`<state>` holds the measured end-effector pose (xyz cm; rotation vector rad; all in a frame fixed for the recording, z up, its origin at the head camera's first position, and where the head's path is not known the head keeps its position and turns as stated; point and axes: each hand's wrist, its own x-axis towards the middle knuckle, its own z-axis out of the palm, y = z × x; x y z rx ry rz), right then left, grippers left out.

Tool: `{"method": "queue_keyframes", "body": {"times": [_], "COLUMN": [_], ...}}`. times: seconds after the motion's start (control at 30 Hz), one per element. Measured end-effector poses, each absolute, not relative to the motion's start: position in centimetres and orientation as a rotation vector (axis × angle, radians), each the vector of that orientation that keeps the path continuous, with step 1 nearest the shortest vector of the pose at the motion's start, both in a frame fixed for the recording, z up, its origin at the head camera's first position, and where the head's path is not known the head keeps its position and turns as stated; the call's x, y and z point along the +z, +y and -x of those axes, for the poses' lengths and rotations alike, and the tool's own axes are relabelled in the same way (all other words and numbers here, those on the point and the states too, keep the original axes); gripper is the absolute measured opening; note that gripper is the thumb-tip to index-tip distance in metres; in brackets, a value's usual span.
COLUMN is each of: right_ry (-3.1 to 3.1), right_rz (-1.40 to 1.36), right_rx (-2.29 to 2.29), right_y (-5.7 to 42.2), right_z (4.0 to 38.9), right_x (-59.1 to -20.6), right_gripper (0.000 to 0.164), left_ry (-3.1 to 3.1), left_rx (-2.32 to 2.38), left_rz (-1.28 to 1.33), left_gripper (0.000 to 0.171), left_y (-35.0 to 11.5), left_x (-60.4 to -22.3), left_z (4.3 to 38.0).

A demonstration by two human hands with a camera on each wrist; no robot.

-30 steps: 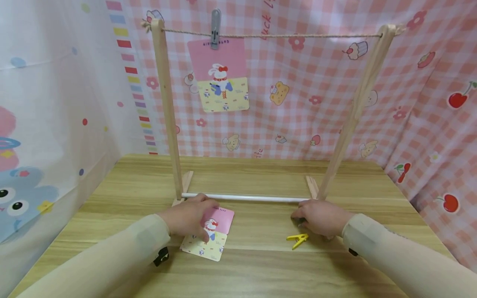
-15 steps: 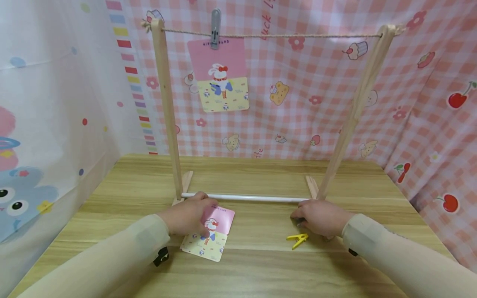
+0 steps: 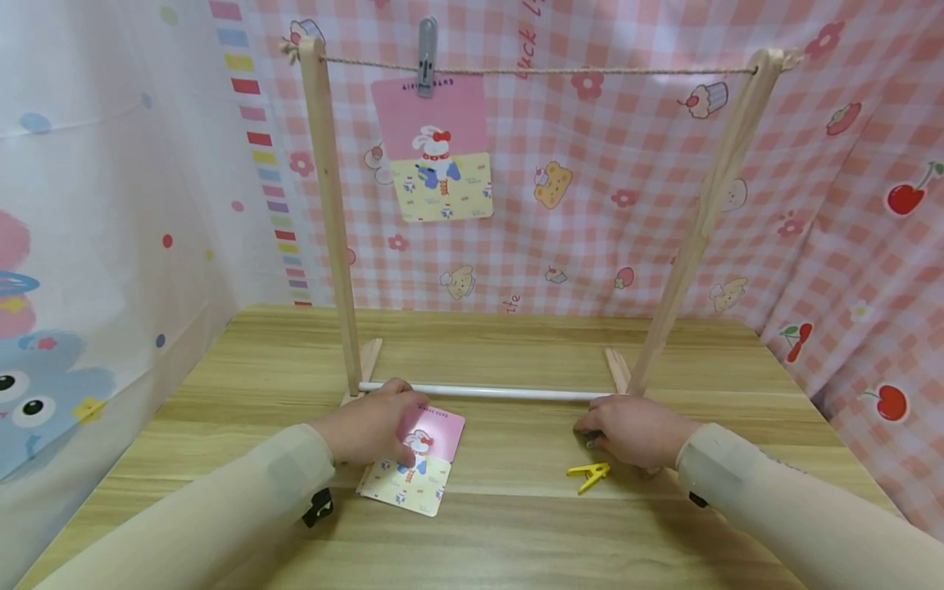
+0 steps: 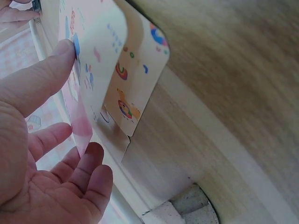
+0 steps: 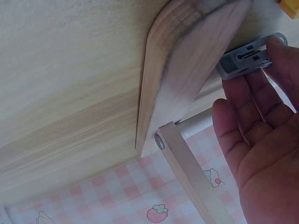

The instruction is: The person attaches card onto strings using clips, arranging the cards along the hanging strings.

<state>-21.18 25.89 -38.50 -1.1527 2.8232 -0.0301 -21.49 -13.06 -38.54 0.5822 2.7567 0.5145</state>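
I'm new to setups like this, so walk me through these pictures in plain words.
There is no machine: a person works with bare hands. The wide view looks down from a camera on the head; the two close-ups come from a camera on each wrist. The left hand holds a pink-and-yellow card, with other cards beneath it. The right hand pinches a grey clip. A yellow clip lies on the wooden table. On the wooden frame, another clip hangs a similar card from the string.

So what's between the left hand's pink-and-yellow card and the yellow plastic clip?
Bare wood-grain tabletop lies between card and clip in the head view.
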Motion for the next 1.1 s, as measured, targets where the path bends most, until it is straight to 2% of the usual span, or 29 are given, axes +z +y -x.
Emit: {"method": "queue_keyframes", "body": {"times": [0.53,1.1], "right_ry": [2.817,2.85], "right_rz": [1.108,1.109], "right_rx": [-0.042,-0.115], "right_y": [25.69,25.67], "right_z": [21.21,21.28], "right_x": [-38.38,-38.4], "right_gripper": [0.017,0.024], "left_ry": [2.758,2.789], "left_rx": [0.553,0.637], "left_rz": [-0.599,-0.6], "left_gripper": [0.083,0.074], "left_y": [-13.15,-13.39], "left_x": [-38.58,-38.61], "left_z": [21.86,22.09]}}
